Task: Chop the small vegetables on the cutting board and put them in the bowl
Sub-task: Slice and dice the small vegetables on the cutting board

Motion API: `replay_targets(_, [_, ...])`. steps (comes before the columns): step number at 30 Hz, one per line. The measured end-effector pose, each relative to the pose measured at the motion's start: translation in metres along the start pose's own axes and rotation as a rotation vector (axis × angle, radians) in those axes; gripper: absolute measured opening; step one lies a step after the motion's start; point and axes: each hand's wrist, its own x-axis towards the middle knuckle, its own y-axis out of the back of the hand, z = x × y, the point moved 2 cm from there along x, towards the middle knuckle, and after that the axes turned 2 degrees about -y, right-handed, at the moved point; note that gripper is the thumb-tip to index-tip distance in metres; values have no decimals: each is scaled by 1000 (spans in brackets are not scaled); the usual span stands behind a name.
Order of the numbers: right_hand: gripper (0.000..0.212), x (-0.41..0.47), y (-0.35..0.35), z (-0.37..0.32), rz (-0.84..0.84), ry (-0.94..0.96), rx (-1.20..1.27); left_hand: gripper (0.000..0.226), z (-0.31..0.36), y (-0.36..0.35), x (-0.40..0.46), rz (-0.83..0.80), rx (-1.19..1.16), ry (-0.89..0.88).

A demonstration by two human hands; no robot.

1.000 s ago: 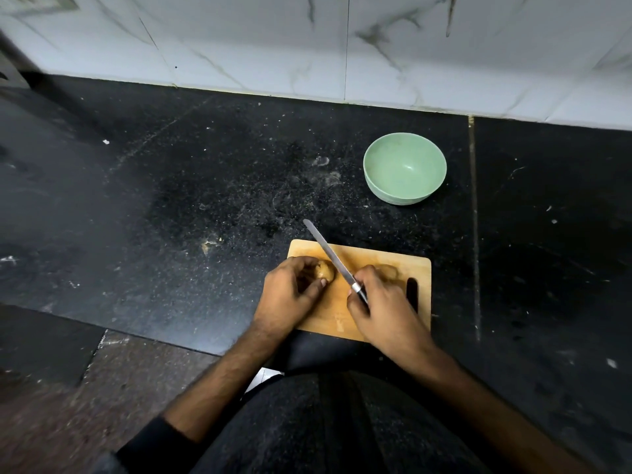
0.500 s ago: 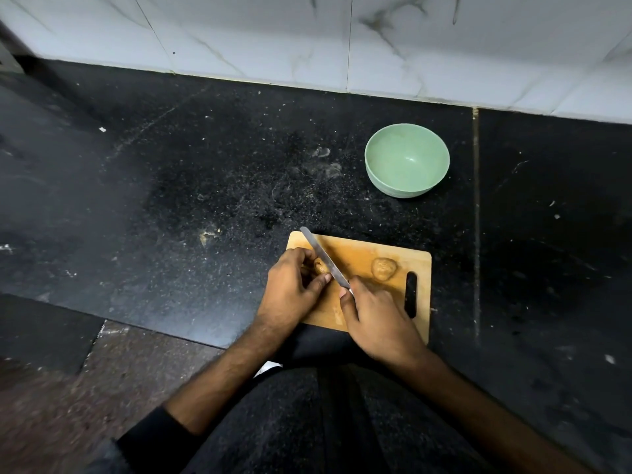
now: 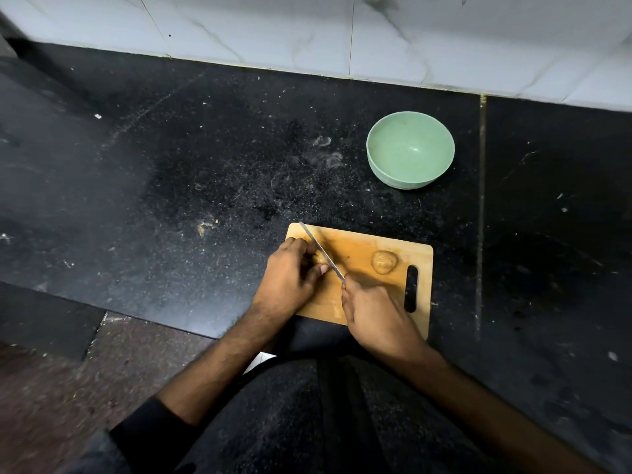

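A: What do you see at the far left?

B: There is the black stone counter [image 3: 171, 165]. It has small pale crumbs and dusty marks on it. Behind it stands a white marble wall [image 3: 342, 32].

A: And when you go to the right?

B: Then comes the wooden cutting board [image 3: 362, 241], near the front edge of the counter. The left hand [image 3: 290, 278] is on the left part of the board. Its fingers are curled around a small brown vegetable [image 3: 319, 258] and pin it to the board; the hand hides most of this piece.

A: Where is the knife?

B: The knife [image 3: 321, 249] lies slanted over that vegetable. Its tip points to the far left corner of the board, and the blade touches the held piece from above. The right hand [image 3: 376, 316] grips the handle with its fingers closed around it; the handle itself is hidden inside the hand.

A: Is there more on the board?

B: Yes, a second small vegetable [image 3: 383, 262] lies alone on the right part, just beside the dark handle slot [image 3: 411, 289] of the board. No hand touches it.

A: And the bowl?

B: The green bowl [image 3: 410, 150] stands upright on the counter beyond the board, to the right, well apart from it. I see nothing inside it.
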Motion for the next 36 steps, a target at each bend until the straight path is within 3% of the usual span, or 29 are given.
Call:
replay_targets(6, [7, 5, 3, -3, 38, 4, 10, 24, 1, 3, 7, -11, 25, 59])
replay_targets(12, [18, 12, 8, -7, 51, 6, 9, 21, 3, 3, 11, 1, 48, 73])
replay_targets(22, [14, 34, -1, -15, 112, 25, -90, 22, 3, 3, 7, 25, 69, 67])
replay_targets(36, [15, 18, -6, -6, 36, 63, -199, 23, 0, -2, -1, 112, 41, 111])
